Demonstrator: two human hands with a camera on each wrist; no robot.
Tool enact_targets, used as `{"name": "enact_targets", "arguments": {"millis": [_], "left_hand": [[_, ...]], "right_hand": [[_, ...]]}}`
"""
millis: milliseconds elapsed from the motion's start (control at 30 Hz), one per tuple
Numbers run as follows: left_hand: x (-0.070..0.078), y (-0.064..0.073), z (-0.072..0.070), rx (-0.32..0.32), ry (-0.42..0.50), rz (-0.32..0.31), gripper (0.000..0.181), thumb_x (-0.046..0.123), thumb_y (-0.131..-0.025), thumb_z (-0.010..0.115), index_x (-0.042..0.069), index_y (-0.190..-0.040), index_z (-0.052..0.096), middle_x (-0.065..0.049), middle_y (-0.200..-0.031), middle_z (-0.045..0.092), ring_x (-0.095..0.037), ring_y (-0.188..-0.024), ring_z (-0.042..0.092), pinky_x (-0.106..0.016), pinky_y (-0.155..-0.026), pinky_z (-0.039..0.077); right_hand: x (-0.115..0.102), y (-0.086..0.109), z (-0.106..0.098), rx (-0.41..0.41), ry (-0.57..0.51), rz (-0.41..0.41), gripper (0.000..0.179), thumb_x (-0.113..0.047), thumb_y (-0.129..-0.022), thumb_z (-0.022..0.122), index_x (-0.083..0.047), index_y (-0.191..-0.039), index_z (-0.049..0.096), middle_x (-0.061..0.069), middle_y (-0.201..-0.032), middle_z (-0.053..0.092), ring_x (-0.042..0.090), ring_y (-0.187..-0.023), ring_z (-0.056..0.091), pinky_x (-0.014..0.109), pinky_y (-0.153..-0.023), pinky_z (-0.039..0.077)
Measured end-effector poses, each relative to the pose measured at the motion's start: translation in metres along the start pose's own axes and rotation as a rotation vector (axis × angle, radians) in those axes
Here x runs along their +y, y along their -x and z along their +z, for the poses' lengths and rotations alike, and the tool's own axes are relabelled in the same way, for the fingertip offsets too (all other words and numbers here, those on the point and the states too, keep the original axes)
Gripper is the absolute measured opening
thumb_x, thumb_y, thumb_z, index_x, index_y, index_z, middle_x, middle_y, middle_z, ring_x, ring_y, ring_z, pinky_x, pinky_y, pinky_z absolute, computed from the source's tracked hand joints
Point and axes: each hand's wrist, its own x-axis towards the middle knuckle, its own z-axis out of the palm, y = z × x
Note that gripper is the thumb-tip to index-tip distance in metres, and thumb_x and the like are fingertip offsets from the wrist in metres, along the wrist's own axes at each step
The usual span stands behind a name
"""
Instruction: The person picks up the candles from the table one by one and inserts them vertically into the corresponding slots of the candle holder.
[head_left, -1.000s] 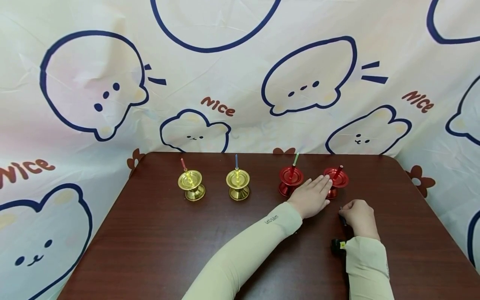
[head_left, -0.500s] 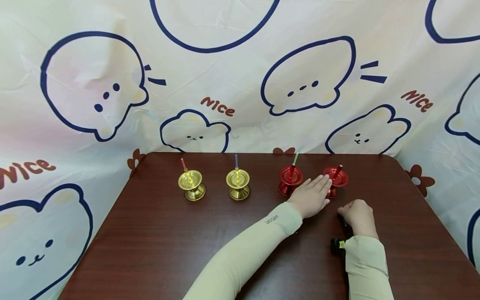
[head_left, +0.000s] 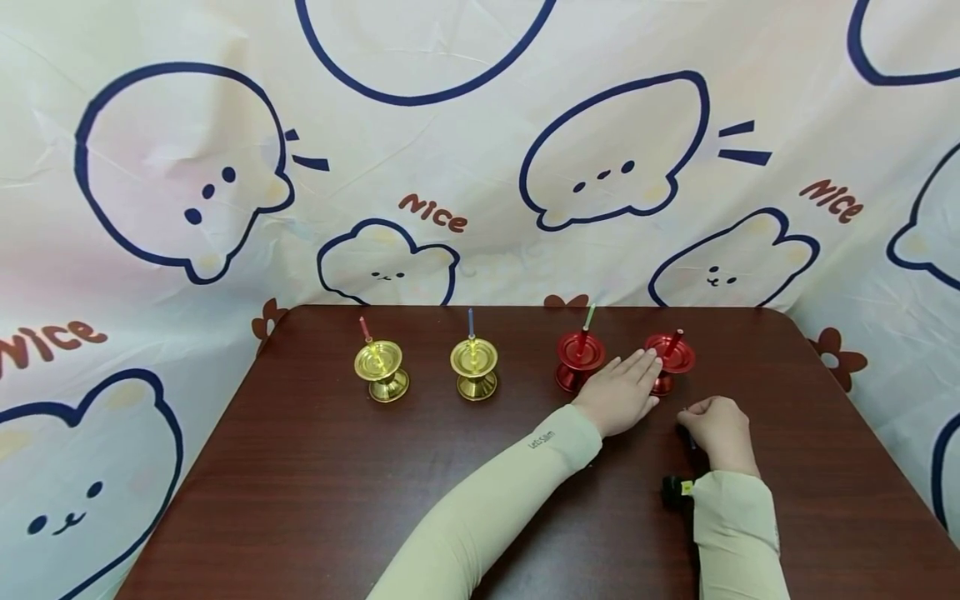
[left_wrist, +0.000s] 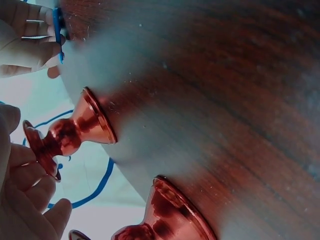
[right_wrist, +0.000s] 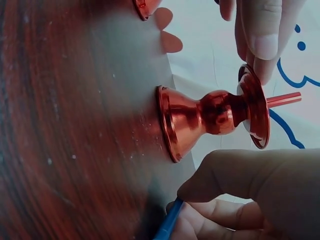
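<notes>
My left hand reaches across with its fingers straight, fingertips right at the dish rim of the far-right red metal candle holder. That holder stands upright with a short red tube rising from its dish. Just in front and to the right, my right hand pinches a slim blue stick, much like a thin candle, between thumb and fingers. In the left wrist view the same blue stick shows low by the table top. A second red candle holder with a green candle stands left of my left hand.
Two gold candle holders stand farther left, one with a red candle, the other with a blue candle. They share the dark brown table. A patterned cloth hangs behind its back edge.
Almost nothing moves: the left hand keeps its place at the red holder. The right hand, with the blue stick, shifts only very slightly.
</notes>
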Motion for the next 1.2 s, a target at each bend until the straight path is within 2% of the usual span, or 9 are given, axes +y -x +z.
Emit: {"name": "enact_targets", "arguments": {"millis": [167,467,633,900,1200], "left_hand": [[0.000,0.000,0.001,-0.008,0.004,0.001,0.065,0.052,-0.108,0.033,0.024,-0.164,0.017,0.008,-0.170,0.011,-0.008,-0.155,0.008,-0.029,-0.123,0.018],[-0.001,-0.001,0.000,-0.015,0.012,0.001,0.065,0.052,-0.108,0.035,0.024,-0.164,0.017,0.008,-0.170,0.012,-0.008,-0.155,0.008,-0.029,-0.123,0.018],[0.000,-0.002,0.000,-0.014,0.020,0.000,0.065,0.052,-0.108,0.034,0.024,-0.164,0.017,0.008,-0.170,0.011,-0.008,-0.155,0.007,-0.029,-0.123,0.017],[0.000,-0.002,-0.001,-0.010,0.022,0.001,0.065,0.051,-0.108,0.035,0.023,-0.164,0.017,0.008,-0.170,0.012,-0.009,-0.155,0.008,-0.029,-0.123,0.019],[0.000,-0.004,0.002,-0.008,0.019,0.007,0.066,0.051,-0.108,0.035,0.022,-0.164,0.017,0.007,-0.170,0.011,-0.010,-0.155,0.008,-0.030,-0.123,0.018]], "right_hand": [[0.002,0.001,-0.001,0.008,-0.031,-0.005,0.033,-0.018,-0.093,0.063,0.012,-0.103,0.072,0.027,-0.100,0.068,0.039,-0.089,0.062,0.046,-0.071,0.054],[0.005,0.000,-0.002,0.050,-0.112,-0.004,0.033,-0.019,-0.096,0.062,0.011,-0.109,0.071,0.012,-0.077,0.071,0.017,-0.064,0.064,0.030,-0.056,0.049],[0.005,0.001,-0.003,0.080,-0.143,-0.028,0.033,-0.017,-0.096,0.062,0.010,-0.112,0.070,0.010,-0.078,0.073,0.012,-0.062,0.064,0.028,-0.056,0.050],[0.002,0.007,-0.009,0.075,-0.243,-0.074,0.034,-0.014,-0.098,0.060,0.011,-0.119,0.068,0.014,-0.090,0.074,0.006,-0.065,0.066,0.019,-0.058,0.053],[0.003,0.006,-0.012,0.104,-0.295,-0.055,0.036,-0.019,-0.101,0.059,0.009,-0.123,0.067,0.018,-0.100,0.074,0.003,-0.068,0.066,0.017,-0.059,0.054]]}}
